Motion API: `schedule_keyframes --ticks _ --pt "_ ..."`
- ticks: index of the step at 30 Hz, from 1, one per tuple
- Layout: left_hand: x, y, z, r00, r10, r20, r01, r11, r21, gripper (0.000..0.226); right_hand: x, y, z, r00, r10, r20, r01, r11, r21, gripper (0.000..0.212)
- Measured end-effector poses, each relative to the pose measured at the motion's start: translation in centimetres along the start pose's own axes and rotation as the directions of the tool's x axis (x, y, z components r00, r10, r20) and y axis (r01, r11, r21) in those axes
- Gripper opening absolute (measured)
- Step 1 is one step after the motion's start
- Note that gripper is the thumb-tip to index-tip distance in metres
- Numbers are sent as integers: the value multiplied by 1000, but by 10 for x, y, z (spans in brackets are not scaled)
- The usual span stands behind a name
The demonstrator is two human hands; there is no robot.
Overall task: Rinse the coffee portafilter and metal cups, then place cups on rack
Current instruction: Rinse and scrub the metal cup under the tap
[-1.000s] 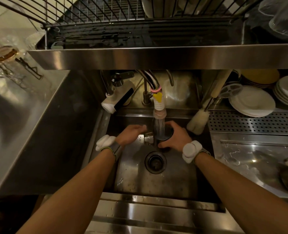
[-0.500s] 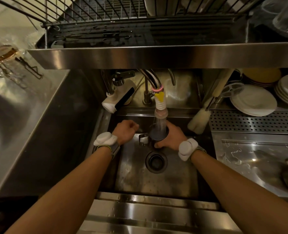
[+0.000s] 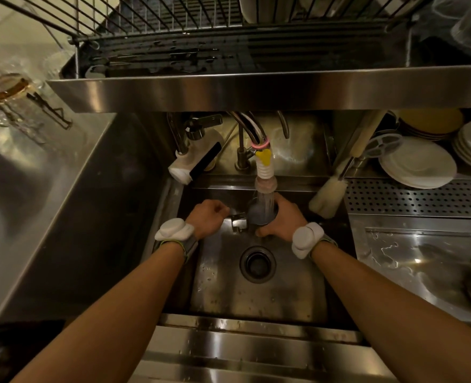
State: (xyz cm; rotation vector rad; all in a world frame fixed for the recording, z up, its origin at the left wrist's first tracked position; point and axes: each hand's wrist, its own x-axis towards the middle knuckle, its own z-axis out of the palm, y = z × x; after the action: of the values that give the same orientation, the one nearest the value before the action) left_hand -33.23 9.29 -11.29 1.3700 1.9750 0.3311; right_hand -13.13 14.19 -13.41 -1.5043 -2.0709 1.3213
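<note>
Steel sink [image 3: 256,299]: left hand [image 3: 206,221] curls tight round the portafilter [image 3: 260,215] handle; right hand [image 3: 282,219] fingers wrap its head under the tap [image 3: 264,172]

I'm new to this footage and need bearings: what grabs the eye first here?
Centre frame, water sprays from the tap nozzle onto a metal cup held by the right hand over the sink. Beside it, the left hand grips the portafilter; a wire rack sits overhead.
</note>
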Motion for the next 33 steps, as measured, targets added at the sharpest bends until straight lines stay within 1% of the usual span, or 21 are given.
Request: schedule_keyframes --ticks 3,4,6,8,10,13,15,17,18,20,22,25,27,30,32,33 --pt "1 -3 -1 1000 -14 8 15 1000 -20 26 0 2 -4 997 11 73 -11 1000 -6 85" --pt "1 -4 -1 1000 -10 6 10 1000 -22 25 0 4 -8 997 24 75 -22 1000 -20 86" --pt "0 -5 1 1000 5 14 -5 1000 -8 24 0 7 -11 999 32 25 -31 998 -52 86" --pt "1 -6 4 1000 10 23 -10 1000 -1 25 -1 4 -6 1000 17 -2 -17 999 -30 87" --pt "1 -6 3 1000 1 23 -1 1000 3 25 -1 2 1 999 7 46 -7 1000 1 88" --pt "2 -8 2 1000 4 22 -4 1000 -6 24 -3 5 -2 990 6 144 0 999 -37 86" --pt "0 -8 5 999 2 32 -2 1000 -10 24 -1 7 -6 994 17 107 -10 998 -68 86" --pt "0 -7 7 999 2 44 -2 1000 -16 25 -1 4 -6 999 15 29 -14 999 -46 88" --pt "0 -5 8 998 8 58 -7 1000 -23 27 -1 2 -4 1000 10 14 -10 1000 -23 88" --pt "-1 3 11 993 38 110 -29 996 -84 31 -3 -1 -3 1000 -9 28 9 1000 2 88" --pt "-2 13 16 983 81 166 -54 986 -158 36 -5 -1 -5 1000 -13 11 12 1000 20 88" --pt "-6 23 20 970 130 206 -102 985 -142 31 -8 -2 -9 999 -11 -31 12 999 35 90" --pt "-7 27 17 970 146 194 -123 985 -124 27 -9 -3 -11 1000 -11 -29 12 998 58 89" --pt "-7 33 13 980 149 133 -133 983 -126 24 -11 0 -12 1000 1 -20 0 997 79 88" --pt "-10 38 13 980 153 125 -142 985 -96 22 -13 7 -12 1000 24 4 -24 997 73 93" --pt "-12 40 14 980 156 123 -151 987 -52 22 -14 10 -12 999 46 21 -48 997 67 97"
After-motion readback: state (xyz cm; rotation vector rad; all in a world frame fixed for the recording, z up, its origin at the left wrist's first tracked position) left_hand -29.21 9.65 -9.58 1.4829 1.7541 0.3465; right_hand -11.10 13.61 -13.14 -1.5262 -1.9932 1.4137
